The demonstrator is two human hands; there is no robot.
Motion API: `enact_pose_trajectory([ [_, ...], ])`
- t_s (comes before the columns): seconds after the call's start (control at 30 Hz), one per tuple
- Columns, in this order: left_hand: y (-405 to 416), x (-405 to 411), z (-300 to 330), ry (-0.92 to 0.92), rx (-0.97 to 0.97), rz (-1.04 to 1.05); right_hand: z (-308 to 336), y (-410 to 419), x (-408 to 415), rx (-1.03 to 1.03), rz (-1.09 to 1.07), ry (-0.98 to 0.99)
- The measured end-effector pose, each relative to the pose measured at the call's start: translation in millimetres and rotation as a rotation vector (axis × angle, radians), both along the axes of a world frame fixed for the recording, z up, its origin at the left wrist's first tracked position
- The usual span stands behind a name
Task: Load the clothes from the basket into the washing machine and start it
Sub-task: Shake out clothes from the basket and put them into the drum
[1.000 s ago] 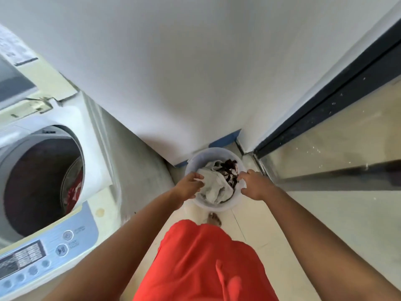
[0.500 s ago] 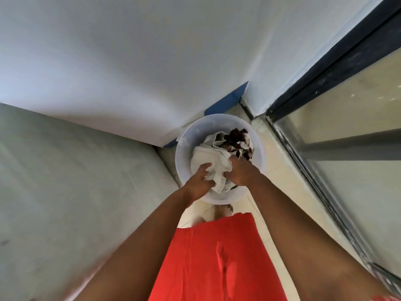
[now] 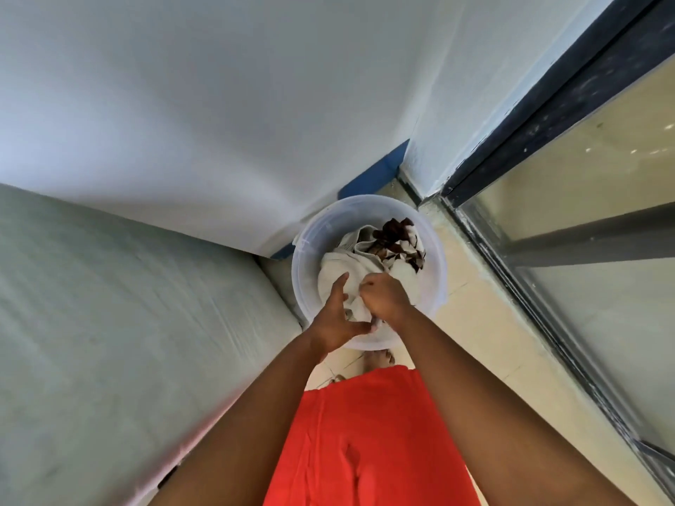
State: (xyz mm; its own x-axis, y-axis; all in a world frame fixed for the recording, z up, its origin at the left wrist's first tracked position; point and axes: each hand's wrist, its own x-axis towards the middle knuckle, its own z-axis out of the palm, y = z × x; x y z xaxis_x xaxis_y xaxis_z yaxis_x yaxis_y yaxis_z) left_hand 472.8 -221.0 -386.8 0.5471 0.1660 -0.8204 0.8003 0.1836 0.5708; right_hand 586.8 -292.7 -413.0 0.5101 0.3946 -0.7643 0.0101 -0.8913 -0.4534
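**Both hands in the basket, working at the white cloth**

I am looking down at the clothes piled in the basket (image 3: pixel 369 210), a round translucent tub that is sitting on the tiled floor (image 3: pixel 485 345) in the corner where the two walls meet. A white cloth (image 3: pixel 334 268) is lying on top toward the near side, and a brown-and-white patterned garment (image 3: pixel 400 239) is bunching up behind it against the far wall of the tub.

My right hand (image 3: pixel 383 299) is reaching into the basket with its fingers curled tight, its grip closing on a fold of the white cloth. My left hand (image 3: pixel 334 321) is hovering just beside it with the fingers spread and straight, its grip wide and unclenched; the thumb is touching the cloth's near edge, while the index finger is pointing over the fabric.

Below the arms an orange-red garment (image 3: pixel 365 440) is covering my legs, and a bare foot (image 3: pixel 378 359) is showing just short of the basket. A grey-green panel (image 3: pixel 109 341) is filling the left side, touching the white wall (image 3: pixel 219 122). On the right a dark-framed glass door (image 3: pixel 584 250) is running along the floor.
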Motion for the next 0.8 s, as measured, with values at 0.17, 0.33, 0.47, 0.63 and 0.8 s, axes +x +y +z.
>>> enact_pose_trajectory([
  [0.17, 4, 1, 46, -0.071, 0.042, -0.018, 45, 2, 0, -0.033, 0.116, -0.108],
  [0.33, 5, -9, 12, -0.04, -0.002, 0.078, -2, -21, 12, -0.192, 0.301, -0.174],
  [0.47, -5, -19, -38, -0.006, -0.026, 0.179, -55, -28, 21, -0.247, 0.357, -0.31],
  [0.63, -19, -30, -67, 0.02, -0.021, 0.184, -79, -21, 30, -0.368, 0.317, -0.199],
  [0.8, -9, -31, -27, 0.02, 0.005, 0.134, -23, 9, 12, -0.07, 0.337, -0.105],
])
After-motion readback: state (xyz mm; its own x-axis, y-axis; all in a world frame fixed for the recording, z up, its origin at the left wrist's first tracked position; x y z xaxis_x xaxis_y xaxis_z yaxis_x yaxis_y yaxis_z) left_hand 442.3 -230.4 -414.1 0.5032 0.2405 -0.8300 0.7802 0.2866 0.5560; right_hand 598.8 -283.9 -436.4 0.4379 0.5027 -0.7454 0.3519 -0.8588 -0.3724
